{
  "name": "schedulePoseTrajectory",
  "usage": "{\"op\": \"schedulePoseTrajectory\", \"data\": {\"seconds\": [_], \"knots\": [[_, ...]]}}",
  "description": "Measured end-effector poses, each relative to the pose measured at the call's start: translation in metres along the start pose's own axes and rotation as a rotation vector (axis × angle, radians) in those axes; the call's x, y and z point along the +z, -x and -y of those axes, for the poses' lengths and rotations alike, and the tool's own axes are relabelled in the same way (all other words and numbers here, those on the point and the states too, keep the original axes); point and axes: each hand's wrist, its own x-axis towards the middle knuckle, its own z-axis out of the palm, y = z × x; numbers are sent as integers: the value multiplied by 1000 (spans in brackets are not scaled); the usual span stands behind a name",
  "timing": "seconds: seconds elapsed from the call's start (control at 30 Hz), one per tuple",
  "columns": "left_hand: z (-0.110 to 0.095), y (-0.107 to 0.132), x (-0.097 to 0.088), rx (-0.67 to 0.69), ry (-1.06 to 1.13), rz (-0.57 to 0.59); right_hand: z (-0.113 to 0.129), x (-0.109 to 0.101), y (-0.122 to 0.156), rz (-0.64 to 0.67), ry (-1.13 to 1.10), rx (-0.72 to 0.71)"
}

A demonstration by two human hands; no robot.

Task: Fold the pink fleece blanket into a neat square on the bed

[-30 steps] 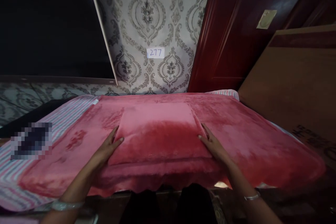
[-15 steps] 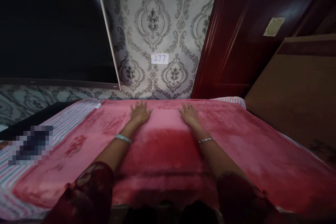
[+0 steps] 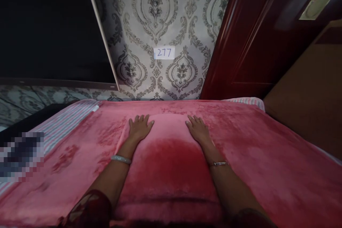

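A pink and red plush blanket [image 3: 88,142] covers the surface before me. On it, between my forearms, lies a raised, rounded piece of the same plush [image 3: 171,164], pale at its far end and deep red nearer me. I cannot tell whether it is a folded part or a separate item. My left hand [image 3: 140,128] rests palm down, fingers spread, at its far left corner. At the far right corner, my right hand [image 3: 198,129] lies likewise flat and spread. Both hands are open and grip nothing.
Striped cloth [image 3: 69,121] shows beneath the blanket's left edge and at the far right corner. Behind stands a patterned wall [image 3: 155,7] with a paper label reading 277 [image 3: 164,53]. A dark screen [image 3: 48,28] is at left, a brown panel [image 3: 310,96] at right.
Both hands have drawn slightly back from the far edge, staying flat and spread. The raised plush piece now looks more rounded, and the view has moved closer.
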Motion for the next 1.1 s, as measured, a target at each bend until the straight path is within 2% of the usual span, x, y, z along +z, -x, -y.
{"op": "schedulePoseTrajectory", "data": {"seconds": [0.27,0.33,0.43,0.53,0.6,0.67,0.73,0.8,0.87,0.97,1.1], "knots": [[-2,6,0,-14,-29,5,8,-5,7,40,45,42],[-3,6,-6,-20,-20,24,12,-9,10,47,40,47],[-8,9,-24,-32,29,38,15,-19,15,71,30,52],[-18,34,-45,42,69,-49,20,-32,21,67,39,48],[-27,68,-49,219,80,-108,28,-39,26,45,53,-40],[-36,111,-40,474,97,-132,40,-41,34,66,50,-231],[-43,153,-19,672,70,-147,55,-36,41,153,41,-459],[-47,185,6,687,20,-198,71,-25,45,257,66,-649],[-50,202,27,632,-2,-269,82,-13,42,304,126,-753],[-51,205,46,603,12,-339,90,1,23,293,208,-724],[-48,201,51,615,27,-364,90,10,-12,306,218,-584]]}}
